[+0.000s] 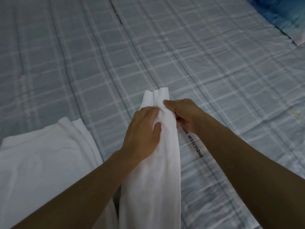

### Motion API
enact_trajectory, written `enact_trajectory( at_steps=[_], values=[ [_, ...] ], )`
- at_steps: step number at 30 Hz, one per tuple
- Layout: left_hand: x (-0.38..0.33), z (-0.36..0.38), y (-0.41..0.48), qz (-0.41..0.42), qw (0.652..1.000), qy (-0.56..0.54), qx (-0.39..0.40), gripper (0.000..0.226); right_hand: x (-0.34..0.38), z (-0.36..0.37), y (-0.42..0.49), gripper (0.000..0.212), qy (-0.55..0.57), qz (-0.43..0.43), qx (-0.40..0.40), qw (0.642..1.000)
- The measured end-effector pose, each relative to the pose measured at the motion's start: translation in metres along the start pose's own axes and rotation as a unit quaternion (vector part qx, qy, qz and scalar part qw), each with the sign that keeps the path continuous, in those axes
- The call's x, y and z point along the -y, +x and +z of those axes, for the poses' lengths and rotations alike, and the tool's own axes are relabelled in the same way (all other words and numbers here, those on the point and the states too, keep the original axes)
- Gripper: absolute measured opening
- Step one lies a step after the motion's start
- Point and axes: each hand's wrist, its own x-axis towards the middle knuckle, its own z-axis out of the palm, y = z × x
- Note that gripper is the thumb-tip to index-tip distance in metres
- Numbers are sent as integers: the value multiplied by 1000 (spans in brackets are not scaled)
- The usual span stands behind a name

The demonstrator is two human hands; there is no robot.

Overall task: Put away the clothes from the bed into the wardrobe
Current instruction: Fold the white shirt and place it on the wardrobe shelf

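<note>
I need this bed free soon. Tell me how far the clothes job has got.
Done: nothing is visibly put away, and no wardrobe is in view. In hand: the left hand and right hand both grip a bunched white garment with dark lettering, above the bed. Left: that garment and a second white garment, lying on the person's left, must go to the wardrobe.

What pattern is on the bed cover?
The bed cover is pale grey-blue with white plaid lines, seen in the head view.

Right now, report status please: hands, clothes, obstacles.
Left hand, right hand both grip bunched white garment over bed. Second garment lies at left. Wardrobe not in view.
</note>
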Motion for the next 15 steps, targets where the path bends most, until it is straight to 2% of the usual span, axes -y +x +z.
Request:
enact_trajectory(
  at_steps=[5, 10, 12, 15],
  values=[
    [0, 1, 0, 2, 1000, 5, 7, 45, -1, 0, -1, 22, -17, -41, 4, 999],
    [2, -1, 0, 23, 1000, 13, 3, 47, 5, -8, 3, 33, 94, -2, 28, 995],
    [4, -1, 0, 22, 1000, 8, 4, 46, 7, -11, 5, 30, 54, 3, 46, 997],
    [4, 1, 1, 17, 1000, 3, 9, 45, 8, -14, 6, 36, 9, -4, 69, 998]
  ],
)
